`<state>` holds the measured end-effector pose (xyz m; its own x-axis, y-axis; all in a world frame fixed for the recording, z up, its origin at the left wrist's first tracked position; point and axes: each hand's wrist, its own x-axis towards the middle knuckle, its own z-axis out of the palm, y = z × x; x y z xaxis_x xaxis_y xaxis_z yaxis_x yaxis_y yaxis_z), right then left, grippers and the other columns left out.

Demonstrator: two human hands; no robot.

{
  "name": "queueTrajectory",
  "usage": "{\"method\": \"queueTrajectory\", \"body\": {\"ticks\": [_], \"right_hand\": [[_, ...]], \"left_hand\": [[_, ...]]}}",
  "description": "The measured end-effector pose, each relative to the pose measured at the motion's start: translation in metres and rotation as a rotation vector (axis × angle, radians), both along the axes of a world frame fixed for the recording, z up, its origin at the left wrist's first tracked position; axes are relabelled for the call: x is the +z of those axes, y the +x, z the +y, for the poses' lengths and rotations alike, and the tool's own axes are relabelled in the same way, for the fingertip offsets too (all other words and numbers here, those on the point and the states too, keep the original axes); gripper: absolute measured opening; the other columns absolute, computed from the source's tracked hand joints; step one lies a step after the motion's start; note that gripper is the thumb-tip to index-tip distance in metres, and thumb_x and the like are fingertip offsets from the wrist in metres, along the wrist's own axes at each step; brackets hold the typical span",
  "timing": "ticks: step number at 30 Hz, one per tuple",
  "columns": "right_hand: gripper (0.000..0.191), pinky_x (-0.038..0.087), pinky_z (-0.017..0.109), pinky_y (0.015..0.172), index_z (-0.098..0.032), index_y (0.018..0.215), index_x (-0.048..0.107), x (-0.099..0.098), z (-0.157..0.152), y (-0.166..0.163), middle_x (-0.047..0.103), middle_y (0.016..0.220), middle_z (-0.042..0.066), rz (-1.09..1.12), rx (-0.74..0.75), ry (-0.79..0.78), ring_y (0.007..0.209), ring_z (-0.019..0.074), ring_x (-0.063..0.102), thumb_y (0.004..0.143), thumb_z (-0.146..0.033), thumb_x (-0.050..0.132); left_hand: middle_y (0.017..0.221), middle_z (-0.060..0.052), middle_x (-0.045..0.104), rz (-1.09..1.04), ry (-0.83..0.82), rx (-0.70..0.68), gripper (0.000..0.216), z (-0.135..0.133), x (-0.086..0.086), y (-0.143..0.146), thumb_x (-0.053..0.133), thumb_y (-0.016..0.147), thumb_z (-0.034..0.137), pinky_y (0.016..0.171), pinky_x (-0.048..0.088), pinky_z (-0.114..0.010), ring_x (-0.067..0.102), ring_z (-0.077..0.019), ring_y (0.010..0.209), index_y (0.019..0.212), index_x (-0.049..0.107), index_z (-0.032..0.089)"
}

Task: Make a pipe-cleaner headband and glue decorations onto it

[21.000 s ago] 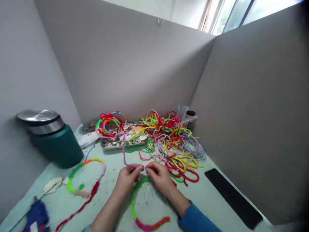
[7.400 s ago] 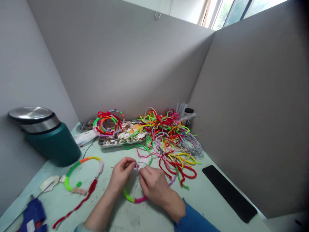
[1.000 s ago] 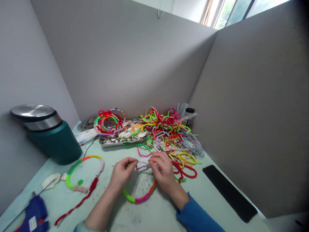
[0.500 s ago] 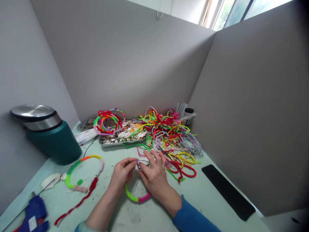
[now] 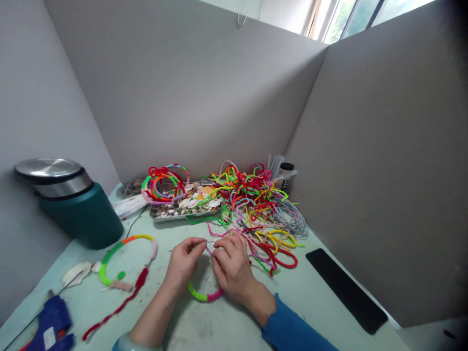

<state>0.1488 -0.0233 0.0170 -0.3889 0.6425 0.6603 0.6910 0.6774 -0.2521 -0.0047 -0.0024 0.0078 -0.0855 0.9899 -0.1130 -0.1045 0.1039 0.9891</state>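
Both hands meet over the pale green table (image 5: 321, 297). My left hand (image 5: 185, 263) pinches the top of a small hoop (image 5: 204, 295) wrapped in green and pink fuzzy wire. My right hand (image 5: 230, 265) is closed on a purple fuzzy wire (image 5: 208, 251) right beside the left fingertips, where the bare grey hoop wire shows. The lower arc of the hoop hangs between my wrists, close to the table.
A heap of coloured fuzzy wires (image 5: 256, 202) lies behind the hands, next to a metal tray of shells (image 5: 183, 207) and stacked wrapped hoops (image 5: 163, 183). A half-wrapped hoop (image 5: 120, 248), a teal bin (image 5: 76, 209), a blue glue gun (image 5: 51, 321) and a black strip (image 5: 345, 290) surround them.
My right hand's fingers, spread half a second ago, have closed on the purple wire beside the left fingertips. The hoop has stayed between the hands.
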Motion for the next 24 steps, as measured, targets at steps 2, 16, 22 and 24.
{"method": "queueTrajectory", "body": {"ticks": [2,16,22,24], "right_hand": [[0.012,0.032,0.046,0.092,-0.019,0.086,0.059,0.000,0.001,0.001,0.060,0.087,0.005,0.012,0.011,-0.003,0.091,0.0208,0.047,0.085,-0.016,0.047],[0.011,0.040,0.031,0.072,-0.019,0.086,0.061,0.001,0.011,0.017,0.061,0.080,0.004,0.318,0.049,-0.082,0.077,0.0168,0.053,0.088,-0.021,0.051],[0.014,0.041,0.027,0.068,-0.018,0.078,0.062,0.007,0.014,0.020,0.061,0.075,0.002,0.437,0.050,-0.292,0.072,0.0149,0.056,0.087,-0.021,0.051],[0.015,0.040,0.026,0.065,-0.018,0.076,0.062,0.005,0.016,0.021,0.061,0.072,0.002,0.464,0.039,-0.335,0.069,0.0143,0.055,0.086,-0.022,0.052]], "left_hand": [[0.044,0.009,0.047,0.056,0.026,0.002,0.031,0.000,0.000,0.000,0.069,0.063,0.040,0.034,0.022,-0.018,0.030,-0.0040,0.033,0.079,0.063,0.014],[0.077,-0.004,0.072,0.278,0.210,-0.277,0.017,-0.008,0.016,0.000,0.066,0.069,0.031,0.071,0.046,-0.027,0.062,-0.0191,0.075,0.076,0.071,0.016],[0.080,-0.006,0.071,0.198,0.156,-0.350,0.016,-0.009,0.014,0.003,0.066,0.071,0.030,0.072,0.046,-0.027,0.063,-0.0198,0.076,0.078,0.069,0.016],[0.078,-0.006,0.071,0.126,0.135,-0.356,0.016,-0.009,0.012,0.004,0.067,0.070,0.028,0.072,0.046,-0.028,0.064,-0.0200,0.077,0.080,0.065,0.015]]}}
